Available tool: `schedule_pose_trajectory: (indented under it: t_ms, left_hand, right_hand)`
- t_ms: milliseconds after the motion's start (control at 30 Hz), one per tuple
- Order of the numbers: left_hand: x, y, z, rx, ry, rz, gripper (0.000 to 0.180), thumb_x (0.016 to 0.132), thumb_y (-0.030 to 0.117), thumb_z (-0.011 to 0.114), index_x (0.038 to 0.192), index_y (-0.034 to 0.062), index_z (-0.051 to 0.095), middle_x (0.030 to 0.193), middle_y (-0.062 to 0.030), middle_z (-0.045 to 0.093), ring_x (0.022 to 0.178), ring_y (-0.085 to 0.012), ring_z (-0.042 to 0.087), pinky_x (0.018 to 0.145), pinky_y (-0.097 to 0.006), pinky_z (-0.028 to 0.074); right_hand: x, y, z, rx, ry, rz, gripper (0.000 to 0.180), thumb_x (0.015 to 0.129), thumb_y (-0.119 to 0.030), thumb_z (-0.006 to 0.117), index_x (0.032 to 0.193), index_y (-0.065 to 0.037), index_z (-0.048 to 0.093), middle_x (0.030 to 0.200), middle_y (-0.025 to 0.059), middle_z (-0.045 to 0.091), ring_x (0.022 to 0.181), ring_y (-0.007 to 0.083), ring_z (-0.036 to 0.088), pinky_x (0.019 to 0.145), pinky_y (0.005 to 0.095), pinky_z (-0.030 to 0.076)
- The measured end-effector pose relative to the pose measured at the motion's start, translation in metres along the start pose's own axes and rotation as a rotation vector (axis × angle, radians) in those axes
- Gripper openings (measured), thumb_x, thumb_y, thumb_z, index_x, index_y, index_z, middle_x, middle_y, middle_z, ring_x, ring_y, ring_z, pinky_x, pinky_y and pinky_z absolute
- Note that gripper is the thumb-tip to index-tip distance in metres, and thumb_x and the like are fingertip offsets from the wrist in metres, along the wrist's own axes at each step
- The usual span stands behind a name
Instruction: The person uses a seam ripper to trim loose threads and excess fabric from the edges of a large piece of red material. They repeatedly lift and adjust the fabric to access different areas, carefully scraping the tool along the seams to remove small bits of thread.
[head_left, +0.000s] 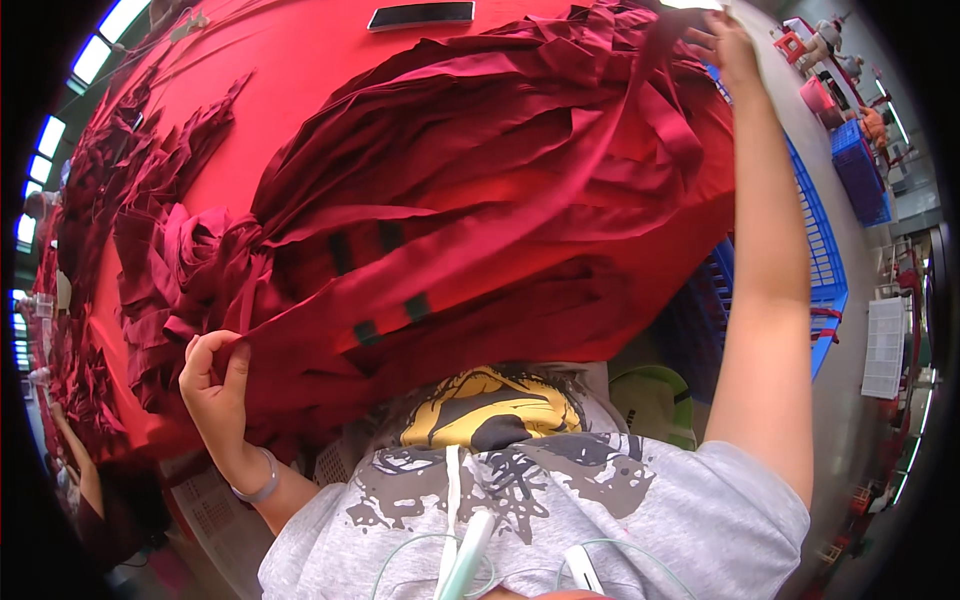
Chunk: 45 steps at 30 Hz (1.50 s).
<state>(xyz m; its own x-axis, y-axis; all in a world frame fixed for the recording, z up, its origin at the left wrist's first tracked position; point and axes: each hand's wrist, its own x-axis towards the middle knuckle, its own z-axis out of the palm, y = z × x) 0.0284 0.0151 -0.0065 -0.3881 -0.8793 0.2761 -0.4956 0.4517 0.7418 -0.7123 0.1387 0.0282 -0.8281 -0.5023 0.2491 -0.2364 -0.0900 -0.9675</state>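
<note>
The broad red table (pixel 300 75) fills the floor before us, and what a spread on it: a great heap of dark red cloth (pixel 440 135), folds rippling across the middle and away to the far right! Beside the table on the right stands a blue lattice crate (pixel 815 240), partly behind the worker's outstretched forearm. And here's the long red strip (pixel 480 255), running diagonally over the table from near left to far right, between the two hands. Near its left end sits a crumpled cloth bundle (pixel 205 245). The right hand (pixel 728 52), reaching far right, has its fingertips closed on the strip's far end; the left hand (pixel 215 378), near left, pinches the other end between thumb and curled fingers. A dark phone (pixel 420 15) lies at the far side, and a grey wristband (pixel 262 475) circles the left wrist.
</note>
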Motion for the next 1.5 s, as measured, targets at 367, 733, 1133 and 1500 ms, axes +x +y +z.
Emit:
schedule_pose_trajectory:
  t_ms: [367, 733, 1133, 1500]
  left_hand:
    - [-0.001, 0.046, 0.014, 0.3, -0.302, -0.114, 0.022, 0.071, 0.013, 0.078, 0.088, 0.0062, 0.068, 0.077, -0.0044, 0.065, 0.079, -0.0203, 0.05, 0.08, -0.031, 0.038]
    - [-0.006, 0.047, 0.046, 0.546, -0.301, -0.077, 0.04, 0.073, 0.027, 0.078, 0.102, 0.003, 0.066, 0.092, -0.0153, 0.07, 0.08, -0.0318, 0.062, 0.094, -0.042, 0.032]
    - [-0.034, 0.067, 0.052, 0.65, 0.106, 0.355, 0.035, 0.079, 0.019, 0.073, 0.112, 0.0093, 0.067, 0.119, -0.0092, 0.058, 0.113, -0.0313, 0.052, 0.103, -0.047, 0.032]
    - [-0.043, 0.044, 0.09, 0.435, -0.5, 0.395, 0.063, 0.084, 0.028, 0.07, 0.139, 0.0077, 0.048, 0.148, -0.0136, 0.04, 0.137, -0.037, 0.036, 0.107, -0.054, 0.031]
  right_hand:
    - [0.002, -0.022, -0.166, -0.885, 0.397, -0.002, 0.014, 0.073, -0.018, 0.068, 0.084, -0.011, 0.073, 0.065, 0.004, 0.063, 0.058, 0.0163, 0.059, 0.051, 0.0302, 0.043]
    - [-0.083, 0.088, -0.116, -1.479, 0.411, 0.265, 0.036, 0.097, -0.034, 0.042, 0.126, -0.021, 0.059, 0.131, 0.0189, 0.052, 0.118, 0.0391, 0.055, 0.095, 0.0508, 0.047]
    - [-0.107, 0.043, -0.108, -1.328, 0.433, -0.057, 0.032, 0.094, -0.025, 0.048, 0.119, -0.011, 0.061, 0.115, 0.0223, 0.063, 0.106, 0.0391, 0.06, 0.09, 0.0474, 0.049]
    - [-0.146, 0.046, -0.05, -1.562, 0.1, 0.162, 0.033, 0.097, -0.03, 0.042, 0.119, -0.007, 0.051, 0.112, 0.0258, 0.064, 0.104, 0.0428, 0.061, 0.088, 0.055, 0.047]
